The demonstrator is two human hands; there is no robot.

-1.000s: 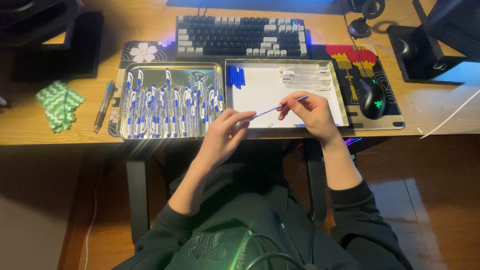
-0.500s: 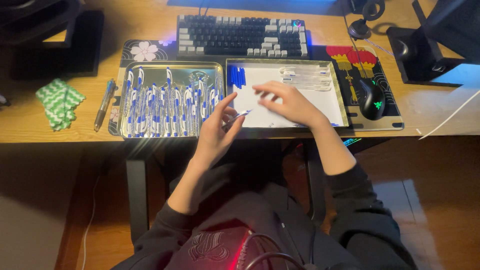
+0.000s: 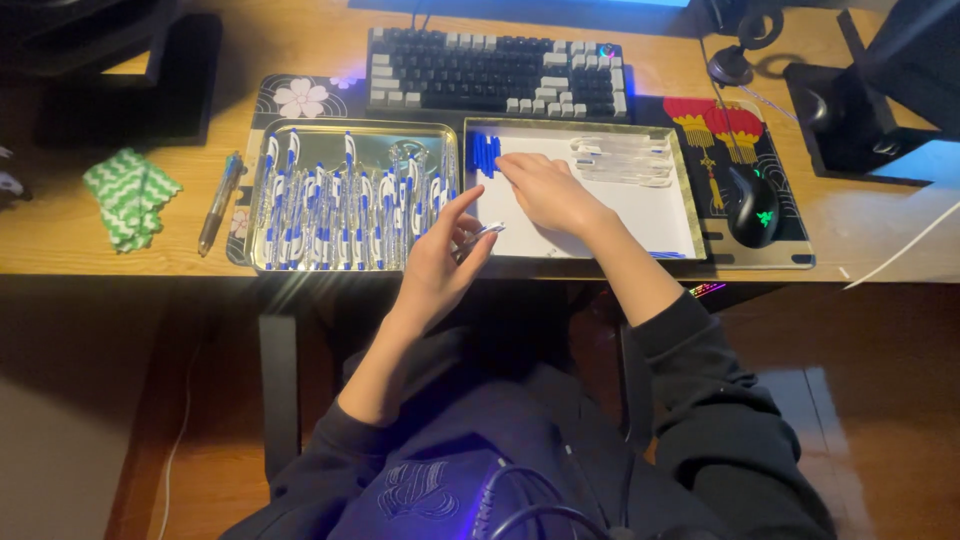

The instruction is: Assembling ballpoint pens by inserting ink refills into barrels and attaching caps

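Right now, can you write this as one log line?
left hand: holds clear pen barrel | right hand: reaching blue caps in right tray | left tray: pens

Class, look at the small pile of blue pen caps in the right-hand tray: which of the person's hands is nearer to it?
Right. The right hand reaches into the tray, fingertips beside the blue caps. The left hand holds a small clear pen part at the tray's near edge, farther off.

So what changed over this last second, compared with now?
The right hand let go of the thin pen part and moved up the white tray to the blue caps. The left hand keeps the clear pen barrel, now lower. The tray of blue-and-white pens, keyboard and mouse stayed put.
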